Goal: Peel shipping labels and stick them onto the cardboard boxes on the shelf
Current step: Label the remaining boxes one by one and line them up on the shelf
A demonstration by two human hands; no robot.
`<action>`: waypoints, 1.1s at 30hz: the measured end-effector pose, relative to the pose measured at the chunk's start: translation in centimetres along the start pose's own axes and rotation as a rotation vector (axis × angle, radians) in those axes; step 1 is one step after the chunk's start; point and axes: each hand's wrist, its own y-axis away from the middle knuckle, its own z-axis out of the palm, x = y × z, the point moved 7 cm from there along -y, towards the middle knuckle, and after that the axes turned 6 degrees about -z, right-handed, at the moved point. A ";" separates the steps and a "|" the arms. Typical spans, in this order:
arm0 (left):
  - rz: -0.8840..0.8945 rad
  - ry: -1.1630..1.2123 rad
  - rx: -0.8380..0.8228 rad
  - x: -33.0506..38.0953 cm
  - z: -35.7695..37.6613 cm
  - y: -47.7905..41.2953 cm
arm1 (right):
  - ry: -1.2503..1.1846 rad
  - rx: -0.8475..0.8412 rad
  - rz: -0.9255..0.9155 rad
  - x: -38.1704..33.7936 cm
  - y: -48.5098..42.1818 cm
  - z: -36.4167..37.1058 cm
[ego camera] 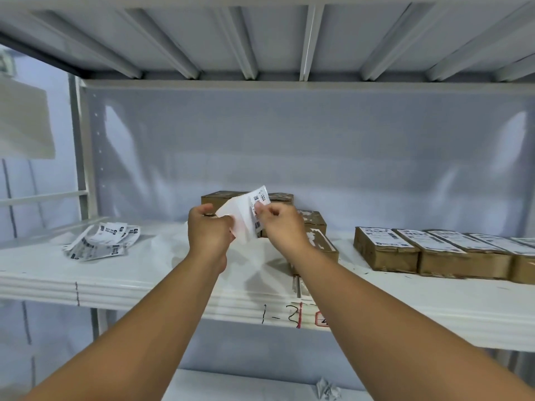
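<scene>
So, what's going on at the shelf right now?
A person holds one shipping label up in front of the shelf, apparently peeling it: the left hand grips the plain white part, the right hand pinches the printed edge. A loose pile of labels lies on the shelf at left. The boxes at right already carry labels; the boxes behind the hands show none.

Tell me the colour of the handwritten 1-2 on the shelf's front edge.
The 1-2 marking is black, with a red line beside it; head view.
</scene>
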 end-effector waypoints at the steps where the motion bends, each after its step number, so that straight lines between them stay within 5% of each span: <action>1: 0.008 0.007 -0.010 -0.1 0.1 0.0 | -0.050 -0.047 0.065 0.4 0.3 0.5; 7: 0.066 0.033 -0.095 -0.1 0.2 0.4 | -0.303 -0.155 0.148 1.1 1.3 2.2; 15: 0.189 -0.261 0.066 -1.4 -3.2 -1.5 | -0.339 0.148 0.158 2.4 0.5 0.0; 21: 0.458 -0.526 0.335 0.4 -6.9 -1.8 | -0.283 0.355 0.087 1.9 0.4 -1.7; 33: 0.130 -0.911 0.249 -3.4 -7.9 -7.2 | -0.066 0.279 0.040 2.0 -0.3 1.2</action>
